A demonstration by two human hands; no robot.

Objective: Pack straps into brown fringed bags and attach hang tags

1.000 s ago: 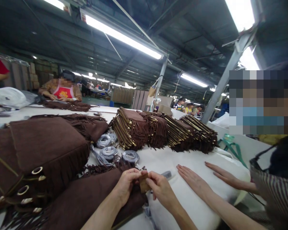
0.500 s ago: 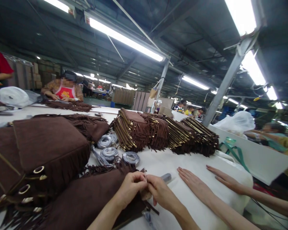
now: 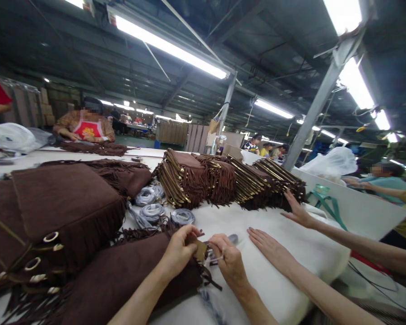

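In the head view, my left hand (image 3: 181, 248) is closed, thumb and fingers pinching the edge of a small tan hang tag (image 3: 200, 249). Just to the right, my right hand (image 3: 229, 259) has its fingers closed on a thin white string (image 3: 217, 259). Under both hands lies a dark brown suede bag (image 3: 122, 271) with fringe; a short dark strap end pokes out below the tag. What sits inside each fingertip grip is partly hidden. A grey plastic-wrapped piece (image 3: 232, 239) lies behind my right hand.
Brown fringed bags (image 3: 66, 198) are piled at left. Stacked bags with gold zippers (image 3: 189, 176) stand at the back. Wrapped coiled straps (image 3: 152, 212) lie between. A co-worker's hands (image 3: 272, 248) reach in from the right over the white table (image 3: 291, 280).
My hands have moved apart from a close pinch, and the tag and string now show between them. The co-worker's farther hand has lifted toward the stacked bags.
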